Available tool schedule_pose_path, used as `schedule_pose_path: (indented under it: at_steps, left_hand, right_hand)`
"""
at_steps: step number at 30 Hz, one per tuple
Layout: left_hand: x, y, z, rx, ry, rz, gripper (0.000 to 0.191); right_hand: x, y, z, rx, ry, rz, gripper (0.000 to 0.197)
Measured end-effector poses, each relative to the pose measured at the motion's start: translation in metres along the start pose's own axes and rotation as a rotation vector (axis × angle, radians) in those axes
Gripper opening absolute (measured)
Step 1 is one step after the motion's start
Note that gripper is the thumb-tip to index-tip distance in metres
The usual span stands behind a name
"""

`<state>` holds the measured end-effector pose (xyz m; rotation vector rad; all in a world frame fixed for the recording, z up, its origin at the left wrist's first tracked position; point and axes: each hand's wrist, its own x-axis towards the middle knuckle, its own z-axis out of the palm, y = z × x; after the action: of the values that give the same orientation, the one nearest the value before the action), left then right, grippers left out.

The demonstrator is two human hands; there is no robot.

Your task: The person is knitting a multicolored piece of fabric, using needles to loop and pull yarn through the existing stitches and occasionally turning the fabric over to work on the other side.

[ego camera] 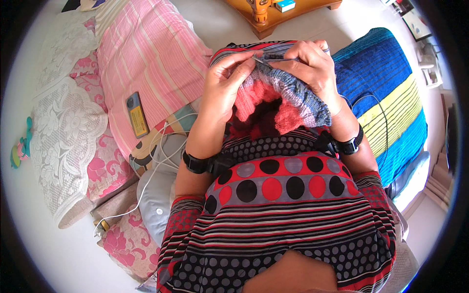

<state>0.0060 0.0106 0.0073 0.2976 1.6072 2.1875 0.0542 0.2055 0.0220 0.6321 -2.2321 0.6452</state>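
A piece of knitting in grey-blue, pale pink, coral and dark red yarn hangs between my hands above my lap. My left hand pinches its upper left edge and a knitting needle between thumb and fingers. My right hand grips the upper right part, its fingers curled around the work. The pale tip of a knitting needle shows near my left fingertips. A thin dark cable or cord loops out to the right of my right wrist. The lower folds of the knitting lie in shadow.
A smartphone lies on a pink striped cloth at the left, near a tangled white cable. Beyond it is a white lace cover. A blue and yellow striped cloth lies at the right. A wooden table stands ahead.
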Motion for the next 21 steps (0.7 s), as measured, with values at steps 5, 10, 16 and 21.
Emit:
schedule_pose_path:
  at_steps: [5,10,16,21]
  left_hand:
    - [0.002,-0.01,-0.006,-0.14,0.061,-0.002,0.013]
    - [0.002,-0.01,-0.003,-0.195,0.052,-0.02,0.013]
    - [0.004,-0.015,-0.003,-0.243,0.086,-0.014,0.011]
    - [0.003,-0.016,0.003,-0.234,0.089,0.036,0.008]
  right_hand:
    - [0.001,0.0,0.006,-0.004,0.018,0.013,0.027]
    - [0.003,-0.002,0.005,0.015,0.002,0.001,0.025]
    - [0.003,-0.003,0.01,-0.051,-0.012,0.034,0.025]
    - [0.004,-0.004,0.01,-0.094,0.014,0.045,0.027]
